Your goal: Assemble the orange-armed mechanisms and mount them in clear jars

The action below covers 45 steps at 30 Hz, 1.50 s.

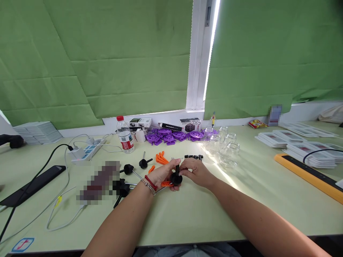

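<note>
My left hand (163,172), with a red cord and a metal bangle at its wrist, is closed around a black round plastic part (176,179). An orange plastic piece (166,184) and a thin metal rod (161,189) stick out to the left of that part. On its upper side, the fingers of my right hand (196,172) are pinched at the upright black stem (177,169). Whether they hold a smaller piece is hidden. Similar black parts with metal rods (128,169) lie left of my hands. Beyond my fingers are orange plastic pieces (161,157) and small black pieces (194,156).
Purple plastic parts (167,135) and small boxes (190,125) line the back. Glass jars (229,155) stand behind my right arm. A water bottle (125,135), a power strip (92,150) with cables and a black phone-like slab (33,185) are left. White card stacks (308,153) lie right.
</note>
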Motion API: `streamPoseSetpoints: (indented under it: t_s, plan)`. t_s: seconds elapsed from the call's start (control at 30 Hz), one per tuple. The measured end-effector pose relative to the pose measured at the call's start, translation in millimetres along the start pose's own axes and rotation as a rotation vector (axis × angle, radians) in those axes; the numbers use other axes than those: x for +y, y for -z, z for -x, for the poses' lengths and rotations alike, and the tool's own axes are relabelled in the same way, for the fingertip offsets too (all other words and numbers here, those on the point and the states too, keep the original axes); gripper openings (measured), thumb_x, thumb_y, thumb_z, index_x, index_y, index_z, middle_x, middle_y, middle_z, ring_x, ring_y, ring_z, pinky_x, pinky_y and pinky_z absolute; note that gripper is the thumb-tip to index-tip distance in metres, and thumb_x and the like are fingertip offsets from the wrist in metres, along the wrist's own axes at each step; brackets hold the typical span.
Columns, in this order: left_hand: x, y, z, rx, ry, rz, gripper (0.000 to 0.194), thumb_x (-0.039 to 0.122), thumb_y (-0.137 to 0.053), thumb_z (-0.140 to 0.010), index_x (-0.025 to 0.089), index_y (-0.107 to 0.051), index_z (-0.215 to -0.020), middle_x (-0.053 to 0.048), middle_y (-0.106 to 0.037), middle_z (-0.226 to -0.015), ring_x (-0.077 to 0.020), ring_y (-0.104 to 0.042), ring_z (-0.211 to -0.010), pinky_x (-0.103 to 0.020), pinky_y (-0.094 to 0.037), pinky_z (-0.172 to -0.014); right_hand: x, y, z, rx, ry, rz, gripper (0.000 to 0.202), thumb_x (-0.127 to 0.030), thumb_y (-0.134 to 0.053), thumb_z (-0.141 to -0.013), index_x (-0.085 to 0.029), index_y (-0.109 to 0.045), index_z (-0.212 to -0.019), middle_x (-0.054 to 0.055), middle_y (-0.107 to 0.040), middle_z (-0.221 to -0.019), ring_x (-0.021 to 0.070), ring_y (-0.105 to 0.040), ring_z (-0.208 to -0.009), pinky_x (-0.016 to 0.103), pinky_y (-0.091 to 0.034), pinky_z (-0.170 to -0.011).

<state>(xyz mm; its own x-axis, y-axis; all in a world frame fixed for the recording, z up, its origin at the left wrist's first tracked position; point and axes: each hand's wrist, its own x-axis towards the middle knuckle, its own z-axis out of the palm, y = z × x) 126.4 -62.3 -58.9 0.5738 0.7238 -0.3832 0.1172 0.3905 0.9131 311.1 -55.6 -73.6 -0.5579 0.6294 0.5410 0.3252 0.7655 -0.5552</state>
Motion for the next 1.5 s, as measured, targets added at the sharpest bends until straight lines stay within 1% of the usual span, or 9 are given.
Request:
streamPoseSetpoints:
  t_s: [0.13, 0.23, 0.43, 0.77, 0.93, 1.2, 1.37, 1.5]
  plan:
    - [-0.4, 1.4, -2.0, -0.005, 0.001, 0.002, 0.060, 0.075, -0.042, -0.072, 0.016, -0.049, -0.084, -0.007, -0.062, -0.062, -0.0198, -0.060, -0.050, -0.029, -0.043, -0.049, 1.2, -2.1, 0.0, 0.057, 0.059, 0.021, 0.027, -0.042, -0.054, -0.088, -0.020, -0.065, -0.077, 0.005, -0.065, -0.073, 0.0168, -0.057, -0.070, 0.030, -0.044, -0.069]
    - [-0.6, 1.9, -2.6, -0.010, 0.000, 0.004, 0.061, 0.075, -0.043, -0.071, 0.016, -0.048, -0.084, -0.007, -0.062, -0.062, -0.0196, -0.060, -0.050, -0.029, -0.043, -0.048, 2.7, -4.2, 0.5, 0.088, 0.092, 0.015, 0.024, -0.039, -0.056, -0.087, -0.019, -0.065, -0.078, 0.005, -0.065, -0.073, 0.0162, -0.057, -0.069, 0.029, -0.045, -0.066]
    - [-0.1, 0.6, -0.9, -0.012, -0.009, 0.010, 0.061, 0.075, -0.045, -0.070, 0.016, -0.050, -0.086, -0.007, -0.062, -0.062, -0.0196, -0.061, -0.050, -0.028, -0.042, -0.046, 4.8, -6.5, 1.5, 0.079, 0.073, -0.002, 0.017, -0.034, -0.060, -0.085, -0.020, -0.065, -0.079, 0.005, -0.065, -0.076, 0.0161, -0.058, -0.071, 0.029, -0.045, -0.066]
    - [-0.5, 1.4, -2.1, -0.026, -0.009, -0.001, 0.062, 0.076, -0.045, -0.068, 0.016, -0.053, -0.080, -0.007, -0.062, -0.061, -0.0176, -0.059, -0.048, -0.027, -0.043, -0.045, 3.0, -5.7, 1.2, 0.110, 0.060, -0.028, 0.019, -0.037, -0.066, -0.081, -0.019, -0.064, -0.076, 0.004, -0.063, -0.071, 0.0153, -0.057, -0.066, 0.028, -0.045, -0.063]
    - [-1.8, 1.7, -2.2, -0.029, -0.009, -0.002, 0.061, 0.076, -0.045, -0.068, 0.017, -0.052, -0.081, -0.007, -0.062, -0.061, -0.0174, -0.059, -0.047, -0.027, -0.043, -0.046, 4.5, -7.3, 1.5, 0.108, 0.019, -0.055, 0.017, -0.035, -0.067, -0.079, -0.019, -0.065, -0.074, 0.004, -0.063, -0.071, 0.0153, -0.057, -0.066, 0.028, -0.044, -0.063]
    - [0.4, -1.0, 0.9, 0.002, -0.013, -0.021, 0.060, 0.074, -0.045, -0.070, 0.017, -0.051, -0.087, -0.007, -0.062, -0.063, -0.0184, -0.059, -0.049, -0.028, -0.042, -0.047, 5.6, -8.1, 1.9, 0.081, -0.119, -0.242, 0.016, -0.032, -0.070, -0.075, -0.017, -0.065, -0.074, 0.001, -0.059, -0.068, 0.0128, -0.053, -0.062, 0.026, -0.042, -0.060]
    - [0.3, 0.0, -0.6, 0.000, -0.003, -0.036, 0.063, 0.076, -0.045, -0.070, 0.016, -0.052, -0.087, -0.008, -0.062, -0.063, -0.0201, -0.060, -0.051, -0.030, -0.042, -0.049, 2.9, -9.3, 1.8, 0.075, -0.163, -0.296, 0.018, -0.033, -0.071, -0.074, -0.017, -0.065, -0.077, 0.000, -0.057, -0.068, 0.0123, -0.049, -0.062, 0.026, -0.040, -0.060]
    - [-0.1, 1.0, -0.9, 0.003, -0.008, -0.029, 0.063, 0.076, -0.044, -0.070, 0.016, -0.051, -0.090, -0.008, -0.063, -0.064, -0.0201, -0.060, -0.051, -0.030, -0.042, -0.049, 1.9, -10.9, 0.7, 0.081, -0.168, -0.308, 0.019, -0.035, -0.069, -0.075, -0.017, -0.065, -0.075, 0.001, -0.059, -0.070, 0.0132, -0.051, -0.064, 0.026, -0.041, -0.062]
